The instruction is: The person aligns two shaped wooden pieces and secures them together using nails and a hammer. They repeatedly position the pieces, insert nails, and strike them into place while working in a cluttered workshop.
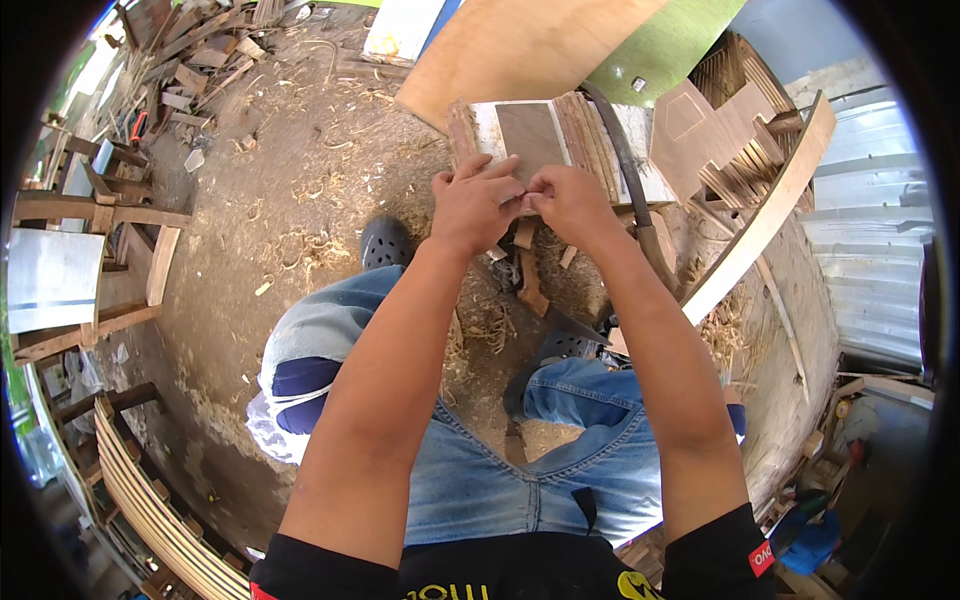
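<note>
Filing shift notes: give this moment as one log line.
left hand, right hand: fingertips close together; holding: unclear; beyond: brown board; right: long knife

Behind the board (532, 132) is a plywood sheet (530, 55); right of the board, a knife (624, 150), then a plank (765, 215). Scrap wood (190, 78) lies far left on the floor (235, 185).

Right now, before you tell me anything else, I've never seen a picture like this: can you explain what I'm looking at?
No machine here: you see a person's bare left hand and right hand. The picture comes from a wide fisheye camera worn on their head, looking down, so straight edges bend. Ahead, a brown panel and wooden strips lie on a whitish board. The hands meet at its near edge; anything pinched there is too small to identify.
</note>
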A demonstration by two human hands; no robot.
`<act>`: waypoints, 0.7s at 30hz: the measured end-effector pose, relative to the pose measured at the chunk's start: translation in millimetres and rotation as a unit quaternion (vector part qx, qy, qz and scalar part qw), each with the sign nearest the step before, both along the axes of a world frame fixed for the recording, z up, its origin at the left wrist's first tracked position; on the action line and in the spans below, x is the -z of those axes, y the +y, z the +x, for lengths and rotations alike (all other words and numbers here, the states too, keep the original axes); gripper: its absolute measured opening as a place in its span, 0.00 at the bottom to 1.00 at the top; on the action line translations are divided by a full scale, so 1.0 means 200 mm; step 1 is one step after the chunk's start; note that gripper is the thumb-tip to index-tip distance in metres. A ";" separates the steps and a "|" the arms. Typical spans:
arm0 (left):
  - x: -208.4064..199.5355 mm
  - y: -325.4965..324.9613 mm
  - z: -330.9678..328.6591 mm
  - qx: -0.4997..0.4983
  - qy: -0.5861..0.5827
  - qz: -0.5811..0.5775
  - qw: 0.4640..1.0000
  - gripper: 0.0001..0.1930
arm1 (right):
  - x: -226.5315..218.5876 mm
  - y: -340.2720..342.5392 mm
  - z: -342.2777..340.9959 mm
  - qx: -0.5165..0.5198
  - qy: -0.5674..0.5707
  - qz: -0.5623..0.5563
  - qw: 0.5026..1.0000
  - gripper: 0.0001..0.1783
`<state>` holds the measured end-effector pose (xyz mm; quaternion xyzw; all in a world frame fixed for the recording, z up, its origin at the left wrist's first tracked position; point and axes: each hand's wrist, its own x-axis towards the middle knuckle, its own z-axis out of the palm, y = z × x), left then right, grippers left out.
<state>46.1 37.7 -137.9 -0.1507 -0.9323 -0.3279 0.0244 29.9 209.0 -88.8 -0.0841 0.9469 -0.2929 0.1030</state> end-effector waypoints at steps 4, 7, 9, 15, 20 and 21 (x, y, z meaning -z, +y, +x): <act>0.01 0.01 0.00 -0.015 0.018 -0.004 1.000 0.07 | -0.03 0.05 0.00 0.002 0.018 -0.046 0.999 0.10; 0.01 0.01 0.01 -0.013 0.005 -0.015 1.000 0.05 | -0.09 0.17 0.00 0.072 0.057 -0.074 0.993 0.12; 0.01 0.01 0.01 -0.015 -0.001 -0.013 1.000 0.04 | -0.16 0.32 0.00 0.131 0.083 -0.080 0.985 0.15; 0.02 0.01 0.00 -0.020 -0.019 -0.009 1.000 0.03 | -0.17 0.52 0.15 0.206 0.052 -0.069 0.975 0.13; 0.02 0.01 0.00 -0.017 -0.014 -0.011 1.000 0.04 | -0.07 0.35 0.27 0.110 0.002 -0.106 0.988 0.13; 0.02 0.01 0.00 -0.020 -0.015 -0.013 1.000 0.04 | -0.06 0.30 0.27 0.106 -0.004 -0.111 0.988 0.13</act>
